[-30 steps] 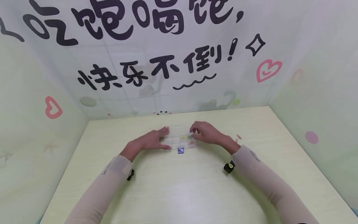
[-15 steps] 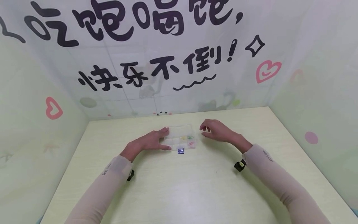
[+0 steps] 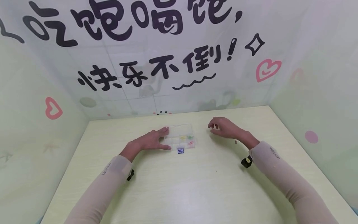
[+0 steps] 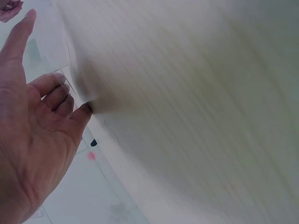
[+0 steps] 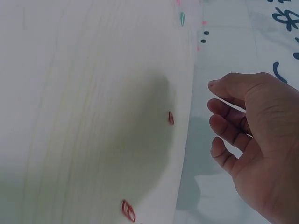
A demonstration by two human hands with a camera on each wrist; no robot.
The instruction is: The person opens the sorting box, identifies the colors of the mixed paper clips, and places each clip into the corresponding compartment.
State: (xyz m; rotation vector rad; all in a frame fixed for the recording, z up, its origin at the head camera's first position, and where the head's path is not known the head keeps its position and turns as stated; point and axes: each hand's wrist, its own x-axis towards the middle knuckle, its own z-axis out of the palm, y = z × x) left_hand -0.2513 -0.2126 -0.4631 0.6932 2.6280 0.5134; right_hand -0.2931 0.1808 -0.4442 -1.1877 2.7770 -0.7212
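A clear plastic compartment box [image 3: 179, 130] stands at the back of the table, its lid folded back. Yellow paper clips [image 3: 183, 137], a green paper clip [image 3: 190, 137] and a pink paper clip [image 3: 191, 143] lie in its right compartments. My left hand [image 3: 152, 140] rests at the box's left end, thumb at the front corner and fingers spread toward the lid. To the right of the box, my right hand [image 3: 223, 127] hovers over the table with loosely curled fingers, holding nothing. Below it in the right wrist view lie a red paper clip [image 5: 171, 118] and another red paper clip [image 5: 128, 211].
A small blue tab [image 3: 181, 151] sits at the box's front edge. Behind the pale wooden table [image 3: 179, 186] rises a printed wall [image 3: 179, 102], with side walls to the left and right.
My right hand has moved away from the box, to the right and slightly back. The left hand stays at the box's left end.
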